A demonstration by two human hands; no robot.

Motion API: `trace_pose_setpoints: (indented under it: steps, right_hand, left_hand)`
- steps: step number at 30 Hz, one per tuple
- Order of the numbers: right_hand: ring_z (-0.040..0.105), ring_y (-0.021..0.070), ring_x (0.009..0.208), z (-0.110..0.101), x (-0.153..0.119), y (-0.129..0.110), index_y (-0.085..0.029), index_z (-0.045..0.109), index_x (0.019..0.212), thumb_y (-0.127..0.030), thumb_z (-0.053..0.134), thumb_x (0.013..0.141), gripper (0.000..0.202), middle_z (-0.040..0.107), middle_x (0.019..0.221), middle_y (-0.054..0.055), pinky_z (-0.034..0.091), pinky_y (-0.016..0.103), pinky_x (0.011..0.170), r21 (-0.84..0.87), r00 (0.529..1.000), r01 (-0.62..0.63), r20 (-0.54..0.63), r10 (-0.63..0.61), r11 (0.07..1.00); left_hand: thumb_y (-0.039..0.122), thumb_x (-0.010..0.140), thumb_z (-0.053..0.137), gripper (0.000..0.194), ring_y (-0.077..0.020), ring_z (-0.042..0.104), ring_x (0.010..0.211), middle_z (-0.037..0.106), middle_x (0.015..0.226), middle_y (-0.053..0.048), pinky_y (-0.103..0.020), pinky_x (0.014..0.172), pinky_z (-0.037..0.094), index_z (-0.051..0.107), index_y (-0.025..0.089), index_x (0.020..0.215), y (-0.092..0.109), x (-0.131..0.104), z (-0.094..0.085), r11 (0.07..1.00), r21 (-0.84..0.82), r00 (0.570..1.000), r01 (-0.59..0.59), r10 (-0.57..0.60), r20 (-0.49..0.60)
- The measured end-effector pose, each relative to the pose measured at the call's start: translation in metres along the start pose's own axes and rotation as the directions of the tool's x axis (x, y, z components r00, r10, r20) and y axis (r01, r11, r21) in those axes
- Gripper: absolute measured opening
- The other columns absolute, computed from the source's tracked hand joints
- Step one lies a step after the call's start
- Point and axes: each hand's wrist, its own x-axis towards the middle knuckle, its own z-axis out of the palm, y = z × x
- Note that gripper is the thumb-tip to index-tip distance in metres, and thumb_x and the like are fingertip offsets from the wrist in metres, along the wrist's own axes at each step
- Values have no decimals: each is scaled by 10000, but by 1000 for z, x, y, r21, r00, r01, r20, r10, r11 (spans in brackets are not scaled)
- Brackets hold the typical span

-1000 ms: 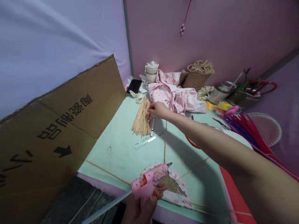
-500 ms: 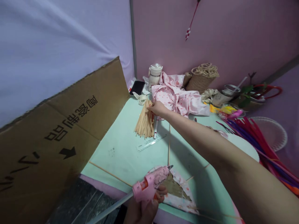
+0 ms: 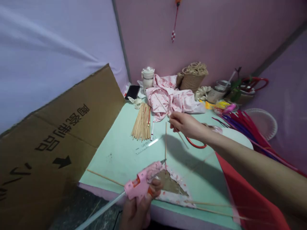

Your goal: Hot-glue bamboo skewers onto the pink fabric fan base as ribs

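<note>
My left hand [image 3: 141, 203] is wrapped round a pink hot glue gun [image 3: 137, 183], a long translucent glue stick [image 3: 100, 210] trailing from its back. The gun's nozzle is over the corner of a cardboard piece [image 3: 171, 183] edged with patterned fabric, where a thin wooden stick [image 3: 166, 140] points away across the table. My right hand [image 3: 179, 123] pinches another thin wooden stick [image 3: 161, 103], held slantwise above the table. Left of it lies a fanned bundle of wooden sticks [image 3: 141, 124]. A red loop handle [image 3: 196, 146] shows just under my right wrist.
A tall cardboard panel [image 3: 59, 127] stands along the left. At the back are a white-lidded bottle [image 3: 148, 78], crumpled pink fabric [image 3: 177, 100] and a twine roll [image 3: 193, 78]. A clear ruler [image 3: 146, 147] lies mid-table; coloured pipe cleaners [image 3: 242, 127] lie at the right.
My right hand has come away from the stick bundle, moving right and nearer with one stick in it. The glue gun stays in my left hand. The view has shifted, and the red loop handle now shows.
</note>
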Motion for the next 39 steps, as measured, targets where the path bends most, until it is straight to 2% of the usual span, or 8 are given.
trace_pose_setpoints:
  steps: [2, 6, 10, 13, 20, 26, 31, 39]
  right_hand:
    - [593, 144, 619, -12, -39, 19, -201, 544, 785, -236, 488, 920, 150, 654, 722, 14, 403, 260, 589, -173, 997, 30, -59, -40, 984]
    - [605, 182, 748, -34, -113, 57, -210, 608, 910, -258, 489, 940, 132, 662, 828, 45, 440, 300, 671, -345, 966, 151, -149, -213, 927]
    - [623, 198, 830, -42, -168, 80, -215, 613, 914, -233, 478, 961, 144, 662, 918, 71, 483, 325, 714, -376, 964, 179, -116, -238, 909]
    - [626, 207, 856, -36, -192, 92, -219, 633, 918, -209, 489, 960, 151, 654, 941, 80, 504, 337, 724, -388, 958, 200, -116, -263, 900]
    - [613, 225, 864, -10, -213, 112, -207, 697, 988, -170, 481, 959, 222, 658, 949, 105, 490, 349, 697, -421, 948, 230, -106, -300, 877]
    - [595, 209, 843, 0, -218, 116, -193, 682, 1023, -125, 473, 950, 232, 654, 946, 101, 470, 330, 677, -448, 935, 273, -84, -343, 851]
    - [591, 208, 827, 3, -226, 115, -200, 662, 1050, -111, 475, 937, 236, 650, 951, 101, 461, 314, 628, -454, 932, 291, -64, -356, 843]
    - [603, 224, 840, -7, -240, 118, -192, 655, 1017, -91, 471, 934, 226, 658, 942, 114, 479, 344, 651, -506, 941, 200, -140, -309, 839]
  left_hand:
    - [549, 835, 651, 407, -211, 706, 603, 805, 970, -93, -351, 637, 610, 752, 174, 711, 2, 2, 0, 997, -31, 997, 71, -72, -28]
    - [443, 871, 626, 337, -290, 683, 1129, 790, 1087, -117, -369, 1045, 490, 798, 163, 798, 6, 8, 4, 994, -105, 998, -11, 17, 56]
    - [446, 884, 630, 332, -293, 674, 1124, 767, 1133, -127, -361, 1000, 518, 797, 159, 886, 9, 12, 8, 998, -58, 987, -17, 26, 159]
    - [446, 882, 638, 312, -259, 709, 923, 775, 1011, -106, -342, 873, 558, 769, 165, 905, 12, 9, 11, 998, 12, 979, -62, 59, 195]
    - [470, 807, 680, 296, -222, 590, 615, 633, 590, -18, -281, 628, 483, 732, 224, 650, 24, -5, 9, 882, 462, 983, -92, 6, 184]
    - [492, 796, 686, 273, -233, 595, 587, 662, 622, -17, -289, 580, 481, 778, 236, 815, 25, -7, 4, 874, 485, 980, -38, -62, 190]
    - [445, 812, 692, 224, -193, 569, 490, 690, 629, -9, -260, 486, 466, 795, 267, 901, 23, -2, -4, 860, 499, 941, -108, -74, 331]
    - [463, 850, 649, 310, -207, 632, 526, 703, 559, -3, -266, 600, 536, 732, 253, 638, 28, 2, -8, 655, 697, 894, -293, -71, 442]
